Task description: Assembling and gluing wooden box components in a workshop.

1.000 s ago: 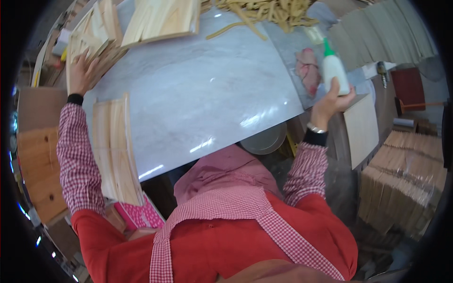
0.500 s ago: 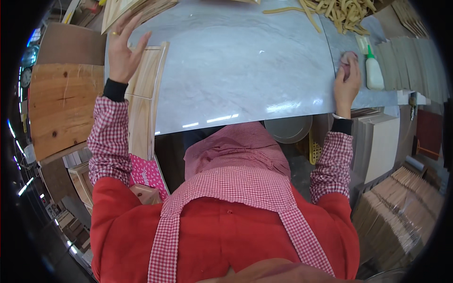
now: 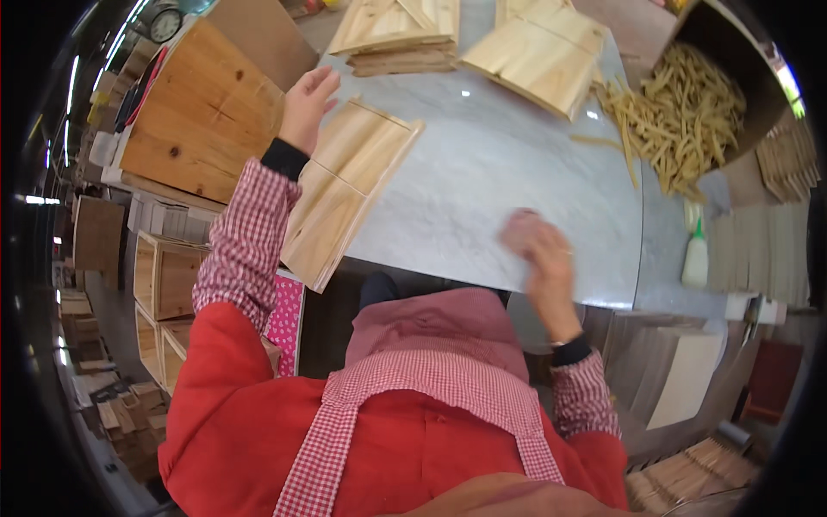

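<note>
My right hand (image 3: 551, 271) is closed round a crumpled pinkish cloth (image 3: 522, 231), over the front right part of the grey marbled table (image 3: 465, 164). Motion blurs both hand and cloth, so I cannot tell whether the cloth touches the top. On the other side, my left hand (image 3: 308, 110) holds nothing, its fingers loosely stretched out. It hovers at the upper left edge of a pale wooden panel (image 3: 353, 177), which lies on the table's left side with its near end past the front edge.
Panel stacks (image 3: 401, 39) and a tilted panel stack (image 3: 543, 56) lie at the back. Yellowish strips (image 3: 689, 112) spill from a box at the far right. A white glue bottle (image 3: 695, 258) with green tip stands near grey boards (image 3: 749, 241). A knotty board (image 3: 211, 116) stands left.
The view has swung, bringing the back stacks and strip box further in. My right hand has carried the cloth from beside the glue bottle leftward over the table. My left hand remains empty.
</note>
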`<state>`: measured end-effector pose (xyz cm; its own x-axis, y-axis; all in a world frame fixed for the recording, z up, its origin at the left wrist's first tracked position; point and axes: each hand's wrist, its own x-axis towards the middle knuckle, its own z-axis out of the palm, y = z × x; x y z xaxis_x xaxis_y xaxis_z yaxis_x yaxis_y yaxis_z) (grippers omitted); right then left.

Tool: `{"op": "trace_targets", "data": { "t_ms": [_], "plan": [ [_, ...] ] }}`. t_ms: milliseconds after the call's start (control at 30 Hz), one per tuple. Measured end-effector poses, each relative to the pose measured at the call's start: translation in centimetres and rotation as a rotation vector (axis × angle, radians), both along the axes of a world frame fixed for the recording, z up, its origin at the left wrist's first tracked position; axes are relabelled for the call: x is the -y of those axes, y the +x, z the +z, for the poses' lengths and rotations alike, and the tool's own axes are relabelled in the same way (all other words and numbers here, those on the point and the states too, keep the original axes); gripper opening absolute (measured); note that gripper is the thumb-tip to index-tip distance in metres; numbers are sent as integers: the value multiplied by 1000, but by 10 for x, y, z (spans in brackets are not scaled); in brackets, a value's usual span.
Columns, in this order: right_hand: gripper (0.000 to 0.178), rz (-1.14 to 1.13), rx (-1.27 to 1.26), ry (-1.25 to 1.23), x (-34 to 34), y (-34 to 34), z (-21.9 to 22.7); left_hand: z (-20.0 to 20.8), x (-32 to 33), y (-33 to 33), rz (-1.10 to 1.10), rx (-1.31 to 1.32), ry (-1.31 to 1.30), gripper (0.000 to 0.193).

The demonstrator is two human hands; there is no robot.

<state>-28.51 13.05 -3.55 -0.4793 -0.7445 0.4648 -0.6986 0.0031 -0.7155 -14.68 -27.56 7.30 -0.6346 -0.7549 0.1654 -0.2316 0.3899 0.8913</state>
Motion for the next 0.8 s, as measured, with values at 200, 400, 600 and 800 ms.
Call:
{"op": "trace_targets", "data": {
  "t_ms": [200, 400, 600, 800],
  "plan": [
    [36, -757, -343, 408, -119, -84, -57, -36, 57, -78, 416, -417, 1184, 60],
    [33, -695, -315, 200, -57, -63, 25, -45, 79, -126, 445, -532, 1135, 51],
    [32, -255, -323, -87, 62, -74, 62, -3, 105, -91, 151, -905, 1020, 39],
    [34, 17, -172, -151, 200, -82, 73, 2, 138, -83, 203, -850, 931, 38]
  ]
}}
